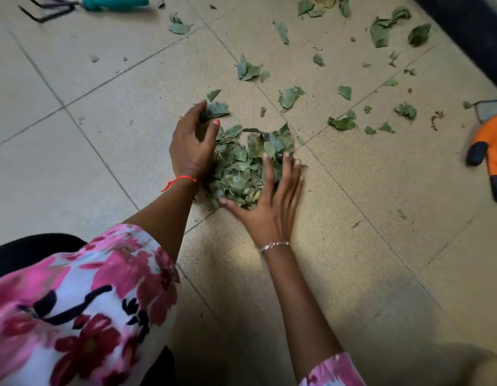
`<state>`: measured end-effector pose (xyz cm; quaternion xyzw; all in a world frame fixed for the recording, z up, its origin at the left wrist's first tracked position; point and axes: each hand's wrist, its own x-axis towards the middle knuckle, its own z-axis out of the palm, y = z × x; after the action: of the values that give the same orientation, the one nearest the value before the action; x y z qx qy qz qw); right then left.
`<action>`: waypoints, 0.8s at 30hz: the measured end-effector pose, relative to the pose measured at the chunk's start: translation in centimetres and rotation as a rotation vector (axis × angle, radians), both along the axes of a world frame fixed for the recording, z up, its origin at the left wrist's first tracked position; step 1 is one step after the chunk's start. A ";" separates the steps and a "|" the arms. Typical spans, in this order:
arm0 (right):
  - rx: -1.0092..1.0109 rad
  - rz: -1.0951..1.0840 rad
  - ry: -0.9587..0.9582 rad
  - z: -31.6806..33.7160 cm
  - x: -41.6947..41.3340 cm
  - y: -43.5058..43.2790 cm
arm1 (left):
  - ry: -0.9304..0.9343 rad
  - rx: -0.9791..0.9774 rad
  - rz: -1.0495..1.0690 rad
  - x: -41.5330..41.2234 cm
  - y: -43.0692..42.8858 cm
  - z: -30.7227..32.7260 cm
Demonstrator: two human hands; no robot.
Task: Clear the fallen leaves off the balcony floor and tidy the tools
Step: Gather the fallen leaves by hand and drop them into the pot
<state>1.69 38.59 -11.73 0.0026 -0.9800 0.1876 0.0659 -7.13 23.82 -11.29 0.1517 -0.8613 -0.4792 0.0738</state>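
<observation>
A pile of dry green leaves [241,165] lies on the beige tiled floor [102,135] in the middle of the view. My left hand [193,143] cups the pile's left side, fingers curled around a few leaves at the top. My right hand [272,199] lies flat against the pile's right side with fingers spread. More loose leaves [290,97] are scattered over the tiles beyond, toward the upper right. A hand rake with a teal handle [113,1] and dark prongs lies at the top left.
An orange and black gardening glove [489,151] lies at the right edge, with a grey one behind it. A dark wall base [470,32] runs along the upper right corner. My floral sleeve fills the lower left.
</observation>
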 end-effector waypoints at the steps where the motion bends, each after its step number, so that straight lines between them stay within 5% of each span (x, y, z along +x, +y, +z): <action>1: -0.067 0.042 0.033 0.4 -1.2 0.2 | -0.001 -0.005 -0.005 0.1 0.0 -0.1; 6: -0.398 0.032 0.024 1.2 -6.1 2.2 | 0.026 -0.115 -0.098 0.2 0.1 0.4; 12: -0.222 0.179 -0.100 0.3 -7.2 1.2 | 0.002 -0.285 -0.318 0.3 -0.1 -0.1; 21: -0.703 0.143 -0.149 1.3 -5.7 2.3 | -0.070 0.098 -0.250 6.1 2.3 0.8; 24: -0.683 0.178 -0.112 0.8 -2.3 1.4 | -0.005 0.033 -0.201 8.0 3.8 0.3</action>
<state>-0.58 39.98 -10.93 0.0555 -0.8587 0.5093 -0.0073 0.86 27.59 -11.00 0.0669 -0.8643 -0.4981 0.0206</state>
